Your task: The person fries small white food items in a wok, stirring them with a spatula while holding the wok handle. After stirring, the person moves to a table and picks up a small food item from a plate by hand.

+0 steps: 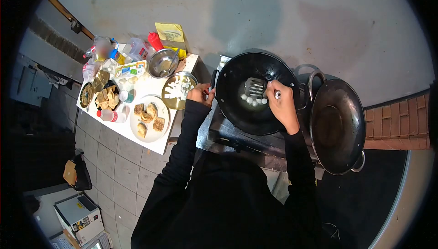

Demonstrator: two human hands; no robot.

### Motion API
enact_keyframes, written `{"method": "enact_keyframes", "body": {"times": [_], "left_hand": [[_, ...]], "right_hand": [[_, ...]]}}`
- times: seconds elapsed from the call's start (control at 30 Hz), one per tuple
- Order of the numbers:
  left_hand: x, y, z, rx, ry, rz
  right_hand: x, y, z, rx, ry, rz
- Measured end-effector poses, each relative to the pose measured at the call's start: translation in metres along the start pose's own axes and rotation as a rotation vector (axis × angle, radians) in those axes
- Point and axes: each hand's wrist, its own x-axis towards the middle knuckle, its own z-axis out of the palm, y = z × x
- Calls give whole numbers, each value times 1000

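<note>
In the middle of the view a black wok (pixel 242 116) sits on the stove. My right hand (pixel 283 104) is wrapped round the handle of a slotted spatula (pixel 254 88), whose blade is inside the wok. Several small white pieces (pixel 253 101) lie in the wok by the blade. My left hand (pixel 200 95) is at the wok's left side, beside its left handle (pixel 214 79), with fingers bent; whether they grip anything is hard to make out. Just left of that hand, a round metal bowl (pixel 174 104) holds white strips (pixel 178 88).
A second, larger wok (pixel 335 126) stands at the right by a brick ledge (pixel 397 123). The white table (pixel 157 145) at the left bears a plate (pixel 148 136) of browned pieces, a steel bowl (pixel 162 63), a red bottle (pixel 155 42), a yellow bag (pixel 170 34) and a black dish of food (pixel 107 98).
</note>
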Motion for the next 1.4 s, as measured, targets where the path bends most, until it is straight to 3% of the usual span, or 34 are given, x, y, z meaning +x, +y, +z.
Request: {"method": "enact_keyframes", "body": {"times": [0.4, 0.47, 0.67, 1.17, 1.4], "left_hand": [[1, 4, -3, -18, -3, -21], [2, 12, -7, 47, -76, -126], [1, 8, -5, 29, -71, -142], [1, -4, 1, -16, -16, -26], [-1, -1, -1, -7, -30, -51]], "right_hand": [[-12, 6, -3, 48, 48, 33], [-10, 1, -4, 70, 51, 39], [-7, 3, -1, 36, 46, 17], [-10, 8, 2, 47, 11, 23], [-10, -12, -39, -66, 70, 30]]}}
